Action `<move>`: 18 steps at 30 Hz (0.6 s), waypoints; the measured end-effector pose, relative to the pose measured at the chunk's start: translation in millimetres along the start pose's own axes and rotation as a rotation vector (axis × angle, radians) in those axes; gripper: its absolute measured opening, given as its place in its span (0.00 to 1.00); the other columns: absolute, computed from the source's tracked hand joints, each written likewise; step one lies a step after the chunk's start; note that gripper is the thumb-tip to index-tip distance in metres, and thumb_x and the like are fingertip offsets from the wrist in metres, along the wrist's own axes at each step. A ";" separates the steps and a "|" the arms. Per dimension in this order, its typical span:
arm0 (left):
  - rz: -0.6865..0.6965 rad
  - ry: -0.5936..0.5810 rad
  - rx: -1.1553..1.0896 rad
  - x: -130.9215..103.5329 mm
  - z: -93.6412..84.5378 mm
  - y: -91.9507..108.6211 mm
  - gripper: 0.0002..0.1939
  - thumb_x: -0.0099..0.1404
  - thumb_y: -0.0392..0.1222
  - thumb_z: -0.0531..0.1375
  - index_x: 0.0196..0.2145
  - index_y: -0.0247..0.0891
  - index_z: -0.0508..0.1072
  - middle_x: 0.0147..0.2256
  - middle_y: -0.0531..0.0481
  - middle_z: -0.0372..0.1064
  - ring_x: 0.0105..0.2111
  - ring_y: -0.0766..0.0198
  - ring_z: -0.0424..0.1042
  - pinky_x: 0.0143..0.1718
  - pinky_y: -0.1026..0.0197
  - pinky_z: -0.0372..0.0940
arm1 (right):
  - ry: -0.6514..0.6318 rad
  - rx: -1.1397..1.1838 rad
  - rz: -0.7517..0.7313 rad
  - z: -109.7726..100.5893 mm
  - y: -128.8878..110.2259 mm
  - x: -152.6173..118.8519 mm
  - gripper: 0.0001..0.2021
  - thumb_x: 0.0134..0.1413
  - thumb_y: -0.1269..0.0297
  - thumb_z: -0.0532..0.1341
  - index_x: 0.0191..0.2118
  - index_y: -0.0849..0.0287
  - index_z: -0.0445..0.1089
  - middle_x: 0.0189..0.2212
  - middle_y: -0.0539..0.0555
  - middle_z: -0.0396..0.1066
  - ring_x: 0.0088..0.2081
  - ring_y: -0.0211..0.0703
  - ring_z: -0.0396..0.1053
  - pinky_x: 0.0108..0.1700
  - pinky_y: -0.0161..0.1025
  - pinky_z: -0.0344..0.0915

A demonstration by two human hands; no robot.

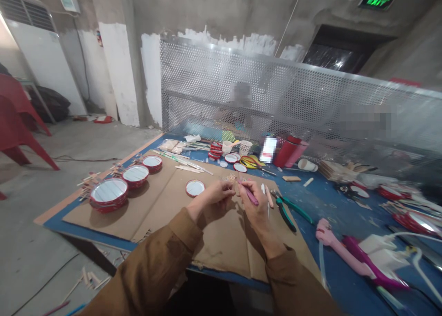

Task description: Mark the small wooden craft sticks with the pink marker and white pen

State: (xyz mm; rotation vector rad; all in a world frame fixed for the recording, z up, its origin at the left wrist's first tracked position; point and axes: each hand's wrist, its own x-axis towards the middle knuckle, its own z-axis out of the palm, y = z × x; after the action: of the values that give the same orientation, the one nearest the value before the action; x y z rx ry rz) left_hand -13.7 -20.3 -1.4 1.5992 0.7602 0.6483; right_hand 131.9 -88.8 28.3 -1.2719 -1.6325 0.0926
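Over the cardboard sheet (214,242), my right hand (254,208) is closed around a purple pen-like tool (249,194), its tip pointing toward the left fingers. My left hand (217,198) is pinched just beside that tip; whatever sits between its fingers is too small to make out. Left of it lies a round lid (195,188) with a white face and red rim. Tiny pale pieces (229,178) lie just beyond my fingertips. Pliers with teal and black handles (286,215) rest to the right of my right hand.
Stacked red-rimmed lids (108,192) with sticks behind them line the cardboard's left side. A pink and purple glue gun (355,258) lies at right by white plugs (383,251). At the back are yellow-handled pliers (251,162), a red bottle (287,150) and a perforated metal screen (207,86).
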 end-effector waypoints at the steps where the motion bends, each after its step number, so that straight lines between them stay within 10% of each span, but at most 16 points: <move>1: 0.008 0.012 0.012 -0.5 0.1 0.9 0.13 0.67 0.48 0.59 0.32 0.37 0.65 0.17 0.57 0.59 0.14 0.71 0.61 0.18 0.67 0.57 | -0.004 0.002 0.005 0.1 -0.5 -0.2 0.11 0.60 0.53 0.57 0.35 0.54 0.71 0.25 0.53 0.75 0.30 0.48 0.73 0.44 0.47 0.64; 18: 0.007 0.023 0.025 -2.7 -0.9 3.6 0.13 0.67 0.49 0.59 0.31 0.37 0.64 0.17 0.57 0.59 0.14 0.71 0.61 0.19 0.67 0.57 | 0.016 0.026 0.022 0.7 1.1 -0.5 0.11 0.60 0.54 0.58 0.35 0.55 0.71 0.24 0.52 0.75 0.29 0.47 0.74 0.44 0.46 0.65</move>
State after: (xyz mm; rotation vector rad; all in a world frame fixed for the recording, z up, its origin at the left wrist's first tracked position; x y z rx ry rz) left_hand -15.7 -22.3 2.3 1.6201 0.7828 0.6654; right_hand 132.1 -88.4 27.0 -1.2679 -1.5990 0.1167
